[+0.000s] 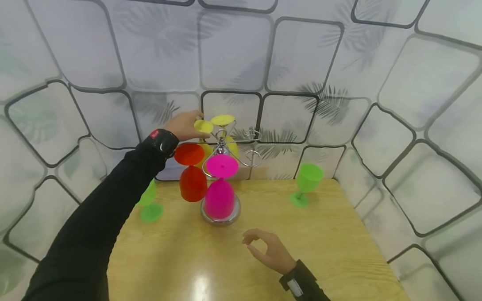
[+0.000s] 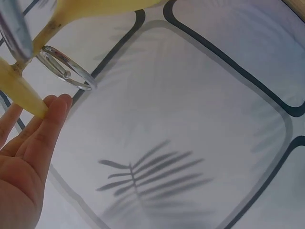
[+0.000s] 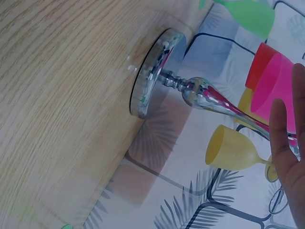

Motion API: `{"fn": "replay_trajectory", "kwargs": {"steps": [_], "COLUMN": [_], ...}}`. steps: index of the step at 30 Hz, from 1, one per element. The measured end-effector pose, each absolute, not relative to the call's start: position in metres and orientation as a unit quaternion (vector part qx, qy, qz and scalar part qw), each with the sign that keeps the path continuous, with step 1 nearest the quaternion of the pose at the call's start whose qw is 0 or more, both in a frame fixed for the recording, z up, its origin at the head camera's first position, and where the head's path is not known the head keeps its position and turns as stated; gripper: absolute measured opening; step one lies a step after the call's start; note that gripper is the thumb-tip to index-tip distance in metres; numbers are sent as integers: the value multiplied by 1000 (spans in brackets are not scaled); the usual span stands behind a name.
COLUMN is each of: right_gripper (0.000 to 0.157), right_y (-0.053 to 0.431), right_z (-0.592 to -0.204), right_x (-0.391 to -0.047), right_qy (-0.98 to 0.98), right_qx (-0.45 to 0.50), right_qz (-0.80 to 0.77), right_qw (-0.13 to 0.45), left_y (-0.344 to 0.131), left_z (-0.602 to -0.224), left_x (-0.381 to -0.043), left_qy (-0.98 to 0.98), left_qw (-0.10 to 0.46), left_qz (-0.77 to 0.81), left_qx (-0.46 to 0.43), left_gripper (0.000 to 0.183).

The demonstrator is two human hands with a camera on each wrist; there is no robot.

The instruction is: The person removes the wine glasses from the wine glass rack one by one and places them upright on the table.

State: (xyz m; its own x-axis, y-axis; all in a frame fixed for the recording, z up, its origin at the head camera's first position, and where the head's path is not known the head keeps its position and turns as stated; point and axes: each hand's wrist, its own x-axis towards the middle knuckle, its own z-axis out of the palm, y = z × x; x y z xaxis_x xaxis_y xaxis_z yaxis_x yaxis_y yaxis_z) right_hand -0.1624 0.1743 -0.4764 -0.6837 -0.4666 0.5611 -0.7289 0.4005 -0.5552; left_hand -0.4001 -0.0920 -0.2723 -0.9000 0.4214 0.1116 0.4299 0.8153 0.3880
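Note:
A chrome goblet stand (image 1: 219,220) with looped arms holds plastic goblets upside down by their feet. My left hand (image 1: 184,125) reaches to its left side, pinching the rim of a yellow goblet's foot (image 1: 203,126) between thumb and fingers. Beside it hangs a second yellow goblet (image 1: 223,119). A red goblet (image 1: 193,184) hangs in front of the left hand, and a magenta goblet (image 1: 219,200) at the stand's near side. My right hand (image 1: 271,251) hovers over the near table with loosely curved fingers and nothing in its grasp.
Upright green goblets stand on the wooden table (image 1: 173,263): one green goblet (image 1: 308,179) right of the stand, another green goblet (image 1: 151,211) partly behind the left sleeve. Bare chrome loops (image 1: 253,157) stick out on the stand's right. Patterned walls (image 1: 236,53) enclose the table's back and sides.

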Motion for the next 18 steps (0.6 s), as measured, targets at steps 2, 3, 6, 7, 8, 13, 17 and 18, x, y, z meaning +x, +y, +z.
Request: {"fn": "replay_trajectory", "kwargs": {"steps": [2, 3, 6, 7, 8, 13, 17, 18], "right_gripper": [32, 32, 31, 31, 30, 30, 31, 32], "right_y": [176, 176, 176, 175, 175, 174, 172, 172], "right_z": [-485, -488, -492, -492, -492, -494, -496, -497], "right_x": [-167, -168, -171, -172, -172, -172, -173, -173], "right_qy": [-819, -819, -819, -819, -820, -821, -819, -818], "right_qx": [370, 370, 374, 374, 373, 368, 370, 371], "right_qz": [408, 409, 406, 406, 406, 413, 415, 415], "right_qw": [160, 158, 157, 157, 155, 142, 145, 147], "left_y": [-96, -98, -105, -108, -110, -126, -142, -146], "left_z": [-273, -273, -273, -273, -272, -271, -270, -270], "left_x": [-398, -397, -396, -396, -395, -392, -385, -383], "left_qy": [-951, -950, -946, -946, -946, -952, -955, -955], "left_qw": [7, 6, 8, 10, 12, 19, 8, 6], "left_qz": [-215, -218, -226, -227, -225, -212, -213, -215], "left_qx": [-223, -224, -231, -233, -233, -220, -205, -203], "left_gripper": [68, 68, 67, 66, 67, 67, 69, 69]}}
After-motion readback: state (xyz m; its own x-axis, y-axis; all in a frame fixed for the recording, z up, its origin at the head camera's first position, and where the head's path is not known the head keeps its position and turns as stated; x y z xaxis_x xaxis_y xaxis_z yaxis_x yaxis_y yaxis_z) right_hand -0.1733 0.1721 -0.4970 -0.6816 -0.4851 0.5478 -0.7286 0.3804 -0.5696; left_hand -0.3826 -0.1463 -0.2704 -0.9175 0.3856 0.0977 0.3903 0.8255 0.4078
